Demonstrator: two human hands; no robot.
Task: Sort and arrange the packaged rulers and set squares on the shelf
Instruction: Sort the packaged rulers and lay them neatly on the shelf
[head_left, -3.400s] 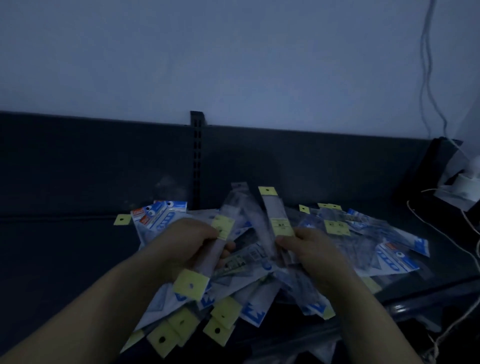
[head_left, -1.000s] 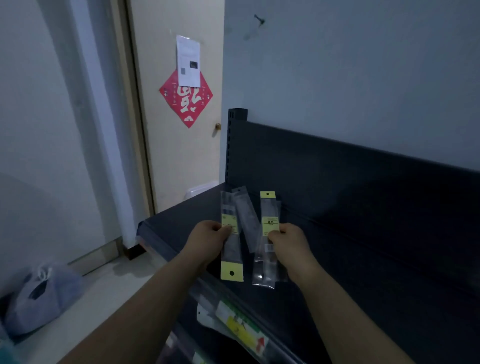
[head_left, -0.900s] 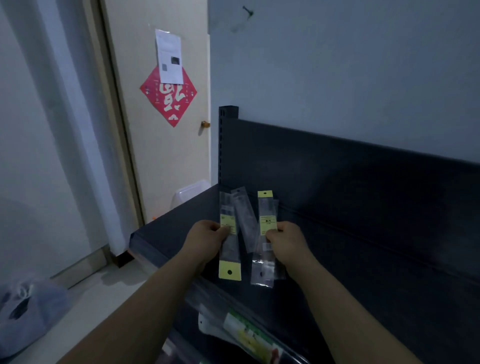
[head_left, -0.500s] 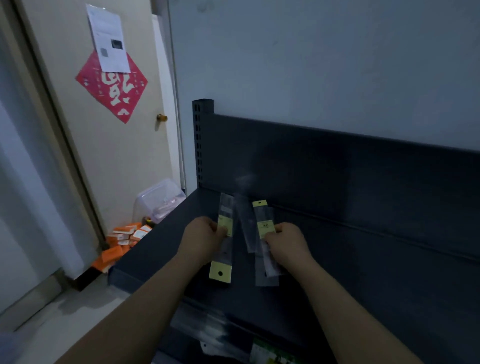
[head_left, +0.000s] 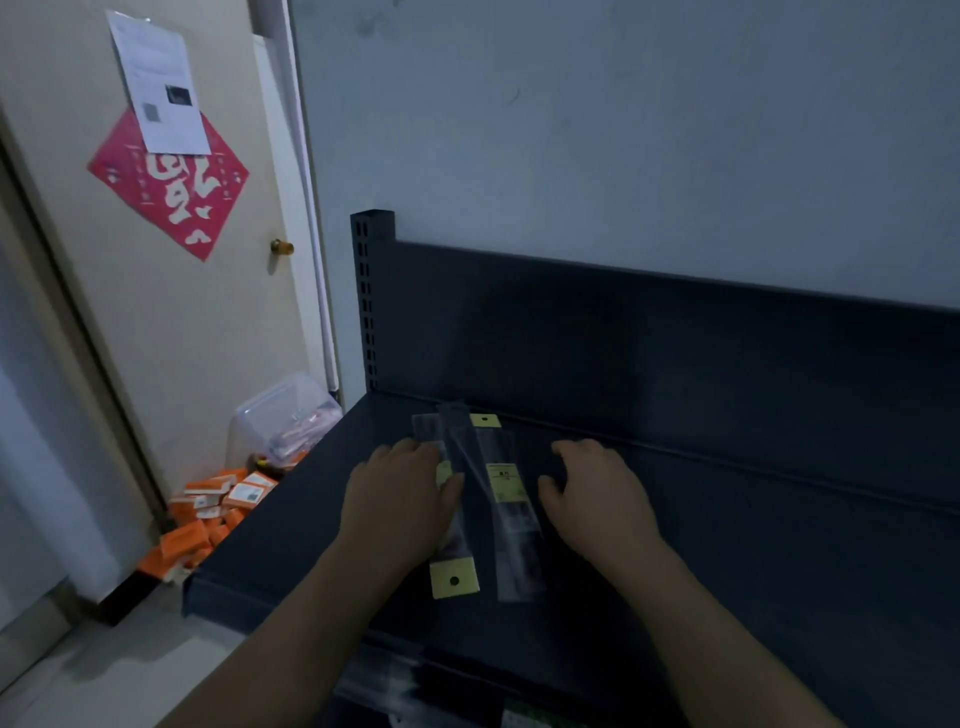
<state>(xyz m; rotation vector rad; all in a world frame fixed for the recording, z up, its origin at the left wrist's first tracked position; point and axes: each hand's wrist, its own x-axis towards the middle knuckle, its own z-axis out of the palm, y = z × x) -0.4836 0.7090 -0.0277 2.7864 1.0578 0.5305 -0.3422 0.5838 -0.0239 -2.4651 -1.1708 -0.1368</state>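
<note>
A dark shelf (head_left: 727, 519) stands by a pale wall (head_left: 623, 130). The left hand (head_left: 400, 499) lies flat, fingers straight, on the ruler packets (head_left: 506, 488) near the shelf's left end. The right hand (head_left: 597, 493) rests beside them, loosely curled, empty. Nudging the edges square probably suits best.

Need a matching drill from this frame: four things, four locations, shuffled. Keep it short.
Things:
1. left hand
2. right hand
3. orange boxes
4. red paper

Places:
A. on the door
B. on the floor by the door
C. lying on the left ruler pack
D. on the shelf, right of the ruler packs

Pairs: 1-C, 2-D, 3-B, 4-A
</note>
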